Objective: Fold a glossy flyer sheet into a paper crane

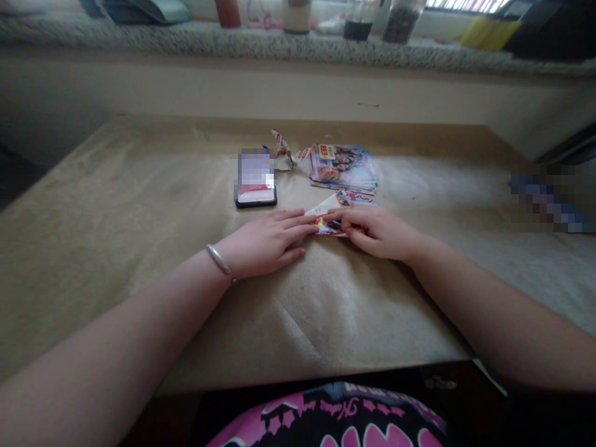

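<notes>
A small folded piece of printed paper [336, 203] lies on the brown paper-covered table [139, 205]. My left hand [267, 242], with a silver bracelet at the wrist, lies flat with fingers stretched out, their tips pressing the paper's left edge. My right hand [377, 231] has its fingers curled and pinched on the paper's near edge. Just behind sits a stack of colourful printed sheets [343, 167], and a folded paper shape [285, 152] lies to its left.
A phone [256, 180] lies face up left of the stack. A stone ledge [279, 43] runs behind the table with jars and bottles on it. A blurred object [554, 198] sits at the table's right edge.
</notes>
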{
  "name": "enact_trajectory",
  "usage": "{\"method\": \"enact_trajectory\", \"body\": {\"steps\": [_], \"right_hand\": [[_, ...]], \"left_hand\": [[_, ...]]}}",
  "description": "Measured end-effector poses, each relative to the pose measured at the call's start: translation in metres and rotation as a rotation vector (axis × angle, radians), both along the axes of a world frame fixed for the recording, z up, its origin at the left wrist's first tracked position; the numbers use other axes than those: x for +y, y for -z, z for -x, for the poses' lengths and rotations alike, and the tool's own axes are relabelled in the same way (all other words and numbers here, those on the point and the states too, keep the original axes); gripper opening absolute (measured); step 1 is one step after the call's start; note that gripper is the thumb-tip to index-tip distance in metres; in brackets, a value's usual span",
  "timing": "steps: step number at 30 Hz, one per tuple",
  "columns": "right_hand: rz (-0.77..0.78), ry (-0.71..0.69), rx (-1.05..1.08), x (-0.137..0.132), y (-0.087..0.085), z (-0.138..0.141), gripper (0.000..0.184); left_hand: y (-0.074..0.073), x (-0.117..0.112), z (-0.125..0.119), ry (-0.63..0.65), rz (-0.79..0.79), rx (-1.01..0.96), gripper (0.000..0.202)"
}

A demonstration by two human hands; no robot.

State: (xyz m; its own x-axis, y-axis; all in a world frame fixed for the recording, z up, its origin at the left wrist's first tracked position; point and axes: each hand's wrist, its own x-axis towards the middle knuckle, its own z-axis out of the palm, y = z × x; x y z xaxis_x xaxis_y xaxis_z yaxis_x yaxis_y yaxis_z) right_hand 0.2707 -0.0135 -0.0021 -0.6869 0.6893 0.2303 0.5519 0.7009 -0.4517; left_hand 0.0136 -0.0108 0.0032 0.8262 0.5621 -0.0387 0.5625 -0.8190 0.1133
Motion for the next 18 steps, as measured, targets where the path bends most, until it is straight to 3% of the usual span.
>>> {"method": "enact_trajectory", "body": {"steps": [6,10,18], "right_hand": [[0.089,0.244,-0.005,0.000,-0.006,0.001,0.011],[0.066,0.370,-0.010,0.001,-0.006,-0.001,0.014],[0.063,0.552,0.040,0.010,-0.004,-0.013,0.017]], "left_hand": [[-0.003,-0.002,-0.001,-0.012,-0.007,-0.040,0.050],[-0.006,-0.002,0.000,-0.036,-0.005,-0.064,0.047],[-0.005,-0.001,0.000,0.023,-0.019,-0.088,0.052]]}}
